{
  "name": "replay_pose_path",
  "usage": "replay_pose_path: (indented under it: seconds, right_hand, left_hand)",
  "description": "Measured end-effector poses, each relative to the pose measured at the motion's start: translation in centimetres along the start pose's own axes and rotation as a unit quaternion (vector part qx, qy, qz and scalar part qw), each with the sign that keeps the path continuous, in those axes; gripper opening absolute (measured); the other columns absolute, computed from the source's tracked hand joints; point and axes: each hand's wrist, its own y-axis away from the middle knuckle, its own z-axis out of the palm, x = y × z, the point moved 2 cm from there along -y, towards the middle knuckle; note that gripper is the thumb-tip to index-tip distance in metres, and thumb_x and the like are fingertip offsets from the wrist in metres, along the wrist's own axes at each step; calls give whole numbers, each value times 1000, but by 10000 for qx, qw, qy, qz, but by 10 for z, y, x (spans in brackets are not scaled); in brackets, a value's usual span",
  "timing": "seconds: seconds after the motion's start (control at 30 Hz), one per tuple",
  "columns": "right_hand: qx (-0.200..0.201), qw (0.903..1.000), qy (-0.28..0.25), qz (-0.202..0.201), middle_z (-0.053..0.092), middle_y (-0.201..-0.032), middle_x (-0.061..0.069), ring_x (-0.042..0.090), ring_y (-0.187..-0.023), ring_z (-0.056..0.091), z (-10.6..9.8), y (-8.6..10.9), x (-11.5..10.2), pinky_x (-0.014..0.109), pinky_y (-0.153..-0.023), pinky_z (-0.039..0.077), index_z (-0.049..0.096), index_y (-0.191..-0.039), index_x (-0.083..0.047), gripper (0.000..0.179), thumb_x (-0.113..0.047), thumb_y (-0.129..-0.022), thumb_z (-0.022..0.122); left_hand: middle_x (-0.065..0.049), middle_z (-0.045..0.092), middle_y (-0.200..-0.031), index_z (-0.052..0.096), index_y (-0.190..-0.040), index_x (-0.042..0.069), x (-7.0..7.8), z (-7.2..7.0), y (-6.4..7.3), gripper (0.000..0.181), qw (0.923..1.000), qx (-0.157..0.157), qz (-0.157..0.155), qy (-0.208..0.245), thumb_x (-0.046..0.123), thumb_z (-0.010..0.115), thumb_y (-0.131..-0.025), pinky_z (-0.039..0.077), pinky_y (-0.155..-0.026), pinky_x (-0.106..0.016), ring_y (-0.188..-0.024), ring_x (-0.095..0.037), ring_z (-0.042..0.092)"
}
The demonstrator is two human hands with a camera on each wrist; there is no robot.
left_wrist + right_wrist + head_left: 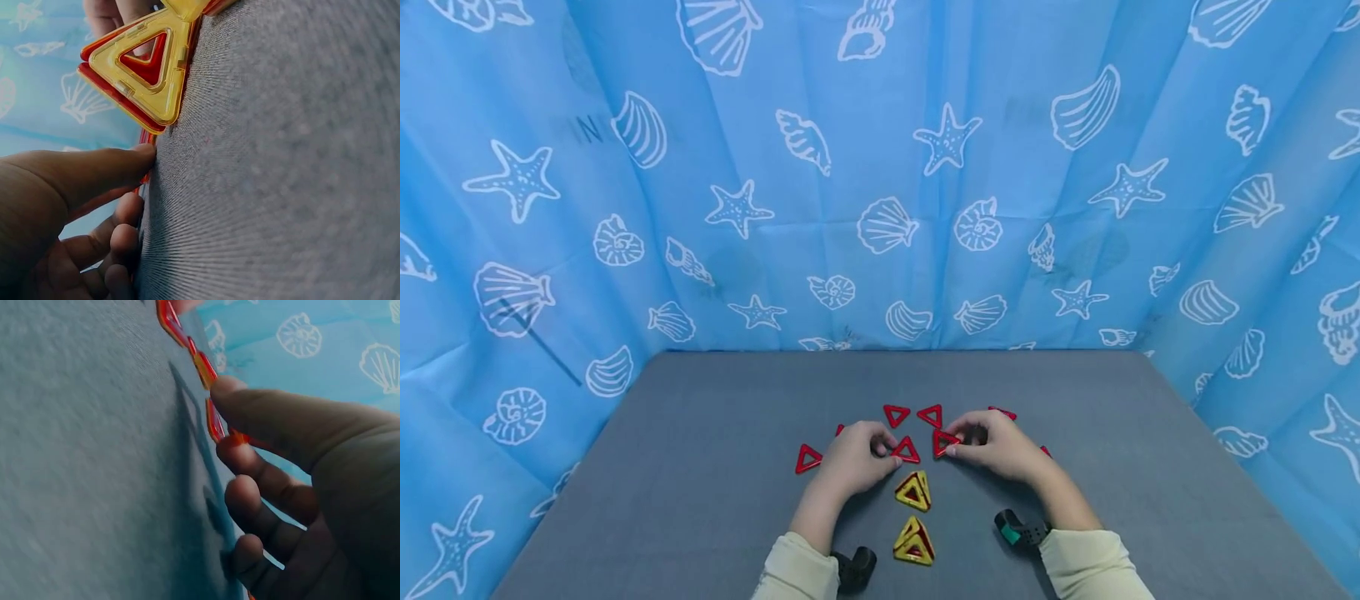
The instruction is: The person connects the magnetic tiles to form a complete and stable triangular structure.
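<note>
My left hand (853, 460) pinches a red triangular tile (913, 452) at its left side, thumb at the lower corner. In the left wrist view the thumb (119, 167) lies over the tile's thin edge, close to the cloth. Opposite it, my right hand (1000, 447) holds another red triangular tile (937, 444) between thumb and forefinger; the right wrist view shows this tile (212, 419) edge-on. A small gap separates the two tiles. Nearer the body stand two yellow-and-red pyramid shapes made of triangular tiles, a farther one (912, 502) and a nearer one (913, 556).
Two loose red triangles, a left one (896, 408) and a right one (922, 413), lie beyond the hands. Another red triangle (802, 460) sits left of the left hand. More red pieces are partly hidden behind both hands. A shell-patterned blue curtain (850, 183) surrounds the grey table (715, 500).
</note>
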Motion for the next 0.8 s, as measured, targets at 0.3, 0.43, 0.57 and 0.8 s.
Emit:
replay_pose_path:
  seconds: [0.3, 0.43, 0.57, 0.8]
  right_hand:
    - [-154, 9991, -2, -392, 68, -98, 0, 10, -77, 57, 12, -1, -10, 26, -68, 49, 76, -120, -10, 27, -22, -96, 80]
    - [-171, 9983, -6, -555, 67, -96, -1, 8, -76, 57, 19, -4, -15, 26, -67, 49, 76, -122, -9, 27, -20, -97, 78]
    - [-187, 9975, -108, -676, 67, -93, -2, 8, -74, 58, 24, -5, -17, 26, -65, 50, 77, -122, -9, 26, -19, -98, 78]
    - [-160, 9955, -641, -676, 71, -92, 3, 10, -71, 61, 26, -5, -9, 27, -63, 53, 75, -125, -7, 30, -19, -99, 77]
  left_hand:
    - [3, 61, -86, 76, -102, 17, 2, -1, 0, 12, 9999, -107, -5, -40, 22, 83, -93, 45, -71, -37, -76, -16, 55]
    - [3, 62, -85, 76, -102, 17, 4, -2, 1, 13, 9999, -131, 6, -54, 22, 83, -93, 45, -70, -37, -75, -16, 56]
    - [4, 64, -85, 76, -103, 16, 5, -2, 2, 15, 9999, -132, -23, -39, 23, 84, -93, 47, -69, -37, -74, -15, 58]
    - [4, 65, -84, 76, -107, 15, 4, -3, 1, 18, 9996, -268, 33, 54, 25, 84, -93, 48, -67, -35, -71, -15, 59]
